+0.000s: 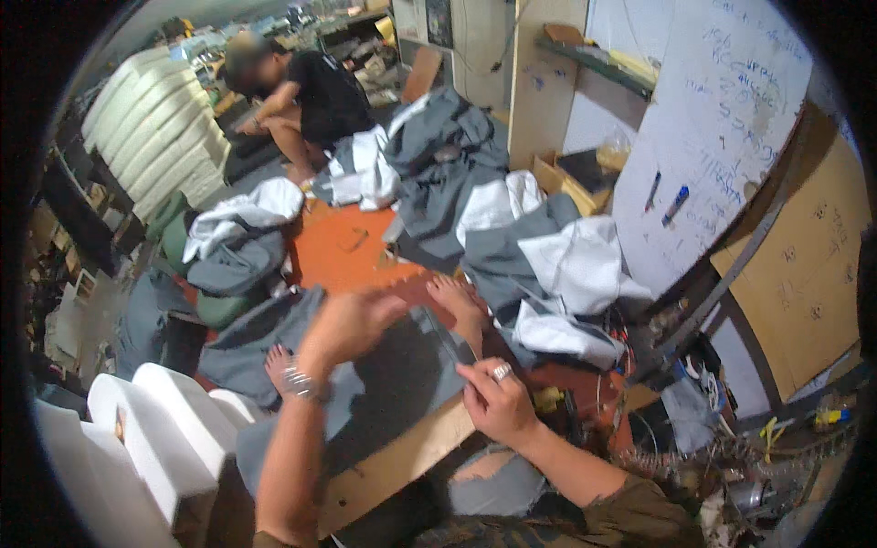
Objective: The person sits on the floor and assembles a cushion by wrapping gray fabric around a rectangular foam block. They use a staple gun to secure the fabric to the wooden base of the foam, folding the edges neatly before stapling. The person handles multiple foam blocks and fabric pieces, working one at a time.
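My right hand (500, 400), with a ring on one finger, is closed around the near end of a thin, dark, blade-like tool (449, 342) that points away from me. Below it lies a dark grey sheet (397, 388), resting against a pale wooden board (411, 461) in front of me. Over the sheet's left part hangs my left hand (352, 329), a metal watch on its wrist. Motion smears its fingers, so whether they hold anything is unclear. My bare feet show on both sides of the sheet.
Heaps of grey and white fabric (566, 265) surround the orange floor (333, 242). White foam blocks stand at near left (174, 420) and far left (151, 128). Another person (315, 96) crouches at the back. A white board (708, 119) leans at right, near cluttered tools and wires.
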### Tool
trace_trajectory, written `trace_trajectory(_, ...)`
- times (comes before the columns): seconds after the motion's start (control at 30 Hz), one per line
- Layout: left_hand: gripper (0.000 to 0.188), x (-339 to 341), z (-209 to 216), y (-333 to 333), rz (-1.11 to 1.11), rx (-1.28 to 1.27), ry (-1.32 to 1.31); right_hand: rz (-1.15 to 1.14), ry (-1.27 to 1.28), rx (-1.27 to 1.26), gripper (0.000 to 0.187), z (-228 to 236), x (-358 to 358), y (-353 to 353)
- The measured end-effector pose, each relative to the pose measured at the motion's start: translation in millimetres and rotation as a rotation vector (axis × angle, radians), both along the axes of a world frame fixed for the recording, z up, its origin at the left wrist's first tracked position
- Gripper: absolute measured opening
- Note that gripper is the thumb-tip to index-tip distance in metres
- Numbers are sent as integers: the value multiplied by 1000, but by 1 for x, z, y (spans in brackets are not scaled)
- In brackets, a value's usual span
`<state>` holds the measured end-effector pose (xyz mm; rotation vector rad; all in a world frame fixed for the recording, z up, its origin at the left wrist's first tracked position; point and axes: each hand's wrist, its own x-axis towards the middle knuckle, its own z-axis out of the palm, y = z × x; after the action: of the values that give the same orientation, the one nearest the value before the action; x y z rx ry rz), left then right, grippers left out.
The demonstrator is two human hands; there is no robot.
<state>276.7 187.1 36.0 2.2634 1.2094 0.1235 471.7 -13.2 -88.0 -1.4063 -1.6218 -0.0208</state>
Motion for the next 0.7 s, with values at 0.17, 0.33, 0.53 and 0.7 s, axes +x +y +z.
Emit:
trace_trajectory(0.17,44,42,-42,7,-206,9,-33,41,81,-50,27,9,14,2)
trace_trajectory(0.33,36,45,-53,12,-74,57,-133,56,42,-102,22,12,26,7)
trace_trajectory(0.53,32,45,-52,14,-156,236,-124,12,16,-114,29,12,21,13)
trace_trajectory(0.7,33,45,-50,24,-246,316,-178,-9,2,-162,31,15,20,13)
